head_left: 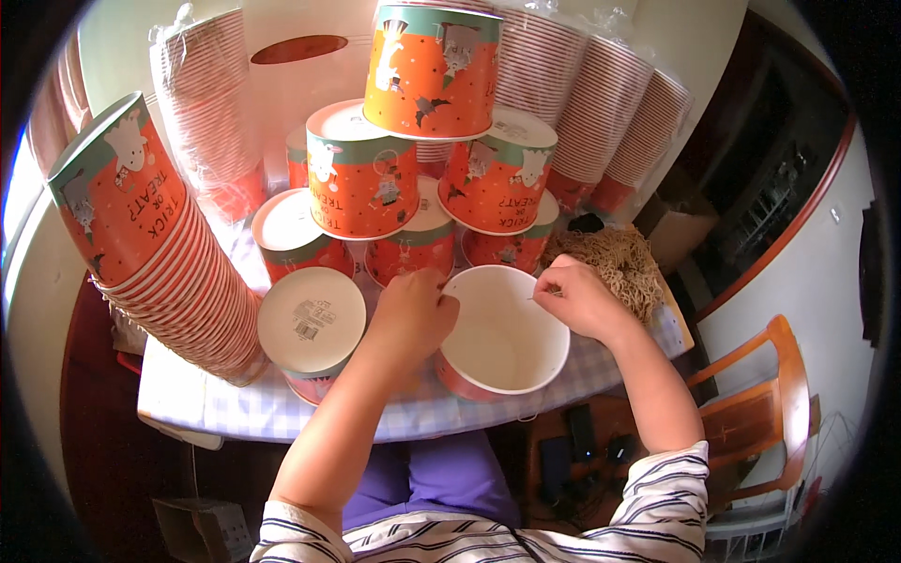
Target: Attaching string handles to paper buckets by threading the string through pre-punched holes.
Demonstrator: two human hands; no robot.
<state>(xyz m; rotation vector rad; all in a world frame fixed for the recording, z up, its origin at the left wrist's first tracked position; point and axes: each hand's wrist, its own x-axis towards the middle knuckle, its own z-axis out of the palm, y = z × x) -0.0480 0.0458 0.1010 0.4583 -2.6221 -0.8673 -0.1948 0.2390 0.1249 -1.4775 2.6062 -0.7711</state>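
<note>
An open paper bucket (504, 328), white inside with an orange outer wall, stands upright at the near edge of the table. My left hand (413, 314) is pinched closed at the bucket's left rim; what its fingertips hold is too small to make out. Across the opening, my right hand (580, 298) is closed at the right rim, with a short bit of thin cord showing between its fingers. Beyond that hand lies a tangled pile of beige cords (610, 266). Left of my left forearm, an upside-down bucket (313, 319) shows its white base.
Upside-down orange and green buckets (364, 183) form a pyramid behind my hands. A tall nested stack of buckets (178, 244) leans at the left. Plastic-wrapped stacks (535, 70) line the back. The checked tablecloth (225, 389) covers the table; a wooden chair (765, 403) stands right.
</note>
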